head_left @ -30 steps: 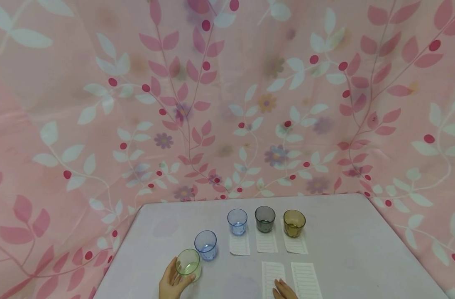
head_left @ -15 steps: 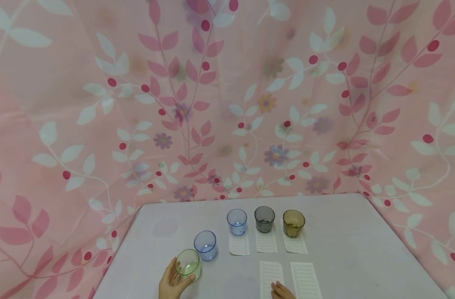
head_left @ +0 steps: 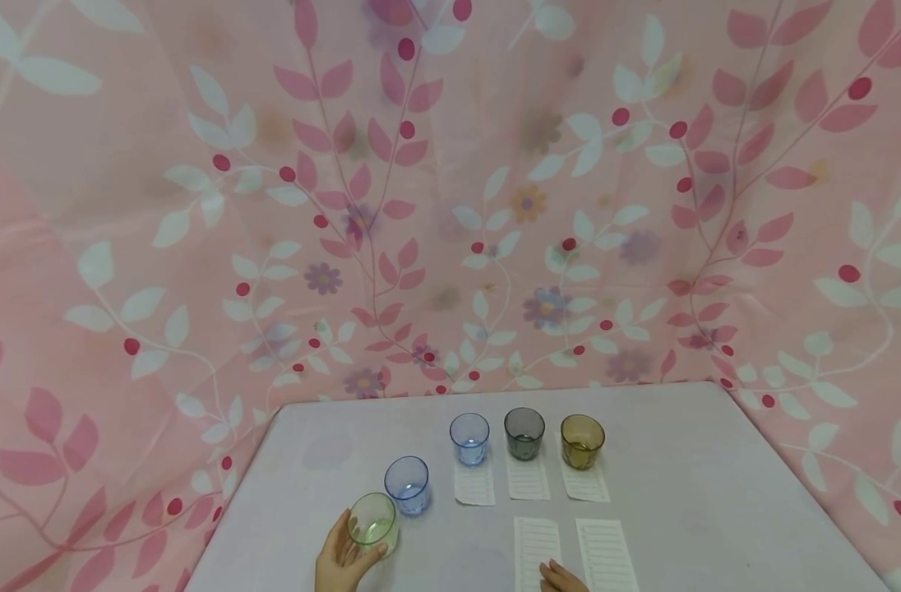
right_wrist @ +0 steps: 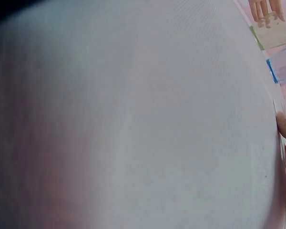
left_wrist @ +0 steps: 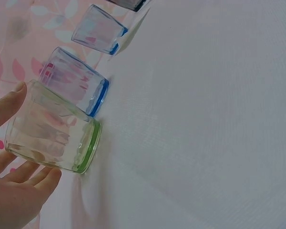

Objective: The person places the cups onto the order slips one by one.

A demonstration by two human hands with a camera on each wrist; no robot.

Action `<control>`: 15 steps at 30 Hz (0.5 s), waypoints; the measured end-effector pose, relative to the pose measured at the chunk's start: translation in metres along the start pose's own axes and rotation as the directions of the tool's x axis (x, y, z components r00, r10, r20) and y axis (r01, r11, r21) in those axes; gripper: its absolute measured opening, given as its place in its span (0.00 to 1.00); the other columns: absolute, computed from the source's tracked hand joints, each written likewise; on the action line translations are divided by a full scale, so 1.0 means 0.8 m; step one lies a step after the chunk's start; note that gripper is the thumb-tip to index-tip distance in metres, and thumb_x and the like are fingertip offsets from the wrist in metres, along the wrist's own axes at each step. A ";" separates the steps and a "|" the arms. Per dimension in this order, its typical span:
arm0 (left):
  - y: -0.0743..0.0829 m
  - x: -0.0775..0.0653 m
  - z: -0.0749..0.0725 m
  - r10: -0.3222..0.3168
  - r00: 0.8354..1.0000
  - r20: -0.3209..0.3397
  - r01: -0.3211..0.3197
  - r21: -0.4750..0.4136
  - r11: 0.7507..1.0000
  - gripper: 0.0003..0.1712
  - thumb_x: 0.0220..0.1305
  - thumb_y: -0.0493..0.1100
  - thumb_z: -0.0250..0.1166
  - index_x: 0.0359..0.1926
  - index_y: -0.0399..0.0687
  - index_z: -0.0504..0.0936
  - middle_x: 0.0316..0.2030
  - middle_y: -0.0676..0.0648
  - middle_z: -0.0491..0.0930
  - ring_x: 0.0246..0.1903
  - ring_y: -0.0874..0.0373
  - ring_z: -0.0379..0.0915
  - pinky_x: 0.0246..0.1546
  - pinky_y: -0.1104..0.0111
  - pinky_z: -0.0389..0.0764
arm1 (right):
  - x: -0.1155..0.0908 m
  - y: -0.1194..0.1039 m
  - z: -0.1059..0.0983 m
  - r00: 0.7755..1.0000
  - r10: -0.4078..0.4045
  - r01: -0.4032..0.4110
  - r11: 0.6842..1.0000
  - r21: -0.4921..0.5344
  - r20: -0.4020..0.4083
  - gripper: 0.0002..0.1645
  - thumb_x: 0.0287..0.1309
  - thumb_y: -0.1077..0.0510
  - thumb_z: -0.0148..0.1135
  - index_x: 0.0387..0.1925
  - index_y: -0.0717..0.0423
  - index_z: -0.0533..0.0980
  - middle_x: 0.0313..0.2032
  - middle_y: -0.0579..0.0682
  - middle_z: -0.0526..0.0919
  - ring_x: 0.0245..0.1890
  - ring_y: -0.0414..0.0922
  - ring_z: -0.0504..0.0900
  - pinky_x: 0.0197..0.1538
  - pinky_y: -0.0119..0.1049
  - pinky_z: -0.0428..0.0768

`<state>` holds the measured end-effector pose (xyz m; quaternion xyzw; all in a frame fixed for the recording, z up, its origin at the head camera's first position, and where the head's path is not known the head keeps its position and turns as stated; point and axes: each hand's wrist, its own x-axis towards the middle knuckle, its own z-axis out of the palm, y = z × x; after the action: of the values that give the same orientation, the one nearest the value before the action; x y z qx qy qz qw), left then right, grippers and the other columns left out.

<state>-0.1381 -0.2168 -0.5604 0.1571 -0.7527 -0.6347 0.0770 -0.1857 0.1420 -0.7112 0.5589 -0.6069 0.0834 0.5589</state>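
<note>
The green glass (head_left: 374, 530) is held by the left hand (head_left: 340, 563), fingers and thumb round it, beside a blue glass (head_left: 408, 487). One paper (head_left: 537, 541) has been nudged left under the right hand (head_left: 563, 578), fingers together.

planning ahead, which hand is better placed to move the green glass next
Probably the left hand: it grips the green glass, while the right hand is farther off, by a paper strip.

Pink fabric (head_left: 450, 123), leaf-patterned and dotted with red, hangs behind the pale table (head_left: 695, 460) and shows along both its sides.
</note>
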 end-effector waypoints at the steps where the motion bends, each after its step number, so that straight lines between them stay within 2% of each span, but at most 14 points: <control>1: 0.001 0.000 0.000 -0.001 1.000 0.000 0.001 -0.001 1.000 0.56 0.43 0.36 0.76 0.68 0.28 0.52 0.62 0.22 0.58 0.62 0.30 0.56 0.60 0.53 0.62 | 0.012 0.005 -0.004 1.000 -0.015 0.015 1.000 0.010 -0.005 0.23 0.70 0.64 0.40 0.26 0.45 0.77 0.25 0.47 0.74 0.68 0.62 0.54 0.69 0.50 0.58; 2: 0.001 0.000 0.000 -0.002 1.000 0.001 0.002 -0.002 1.000 0.56 0.43 0.36 0.76 0.68 0.28 0.52 0.62 0.22 0.58 0.62 0.30 0.55 0.60 0.53 0.62 | 0.024 0.010 -0.010 0.999 -0.034 0.034 0.999 0.016 -0.009 0.24 0.71 0.64 0.38 0.24 0.44 0.76 0.23 0.46 0.73 0.68 0.63 0.51 0.70 0.51 0.55; 4: 0.002 -0.001 0.000 -0.002 1.000 0.002 0.002 -0.002 1.000 0.56 0.43 0.37 0.76 0.68 0.28 0.52 0.62 0.22 0.58 0.63 0.30 0.55 0.60 0.53 0.61 | 0.050 0.020 -0.023 0.998 -0.055 0.055 0.998 0.019 -0.002 0.26 0.72 0.66 0.37 0.22 0.45 0.74 0.21 0.45 0.72 0.67 0.63 0.53 0.70 0.50 0.54; 6: 0.003 -0.001 0.000 -0.004 1.000 0.004 0.004 -0.002 1.000 0.56 0.44 0.37 0.76 0.68 0.28 0.52 0.63 0.22 0.57 0.63 0.30 0.55 0.61 0.53 0.61 | 0.064 0.024 -0.031 0.999 -0.052 0.051 0.998 0.038 0.006 0.26 0.72 0.66 0.36 0.23 0.45 0.74 0.21 0.46 0.72 0.67 0.63 0.53 0.70 0.49 0.53; 11: 0.002 -0.001 0.000 -0.002 1.000 0.003 0.002 0.001 1.000 0.55 0.44 0.37 0.76 0.68 0.28 0.52 0.63 0.22 0.57 0.63 0.30 0.55 0.61 0.52 0.61 | 0.058 0.021 -0.028 0.999 -0.028 0.030 0.997 0.075 -0.016 0.20 0.71 0.65 0.39 0.29 0.50 0.76 0.24 0.50 0.74 0.67 0.63 0.53 0.70 0.51 0.52; 15: -0.001 0.000 0.002 0.011 1.000 -0.009 -0.011 0.004 1.000 0.55 0.42 0.36 0.77 0.68 0.28 0.54 0.62 0.23 0.58 0.62 0.30 0.56 0.61 0.52 0.61 | 0.070 0.026 -0.031 0.998 -0.043 0.045 0.998 0.048 -0.037 0.22 0.72 0.66 0.37 0.26 0.49 0.74 0.22 0.48 0.73 0.67 0.63 0.53 0.70 0.49 0.53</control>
<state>-0.1383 -0.2153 -0.5613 0.1561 -0.7544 -0.6321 0.0835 -0.1735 0.1346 -0.6484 0.5840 -0.5821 0.0962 0.5575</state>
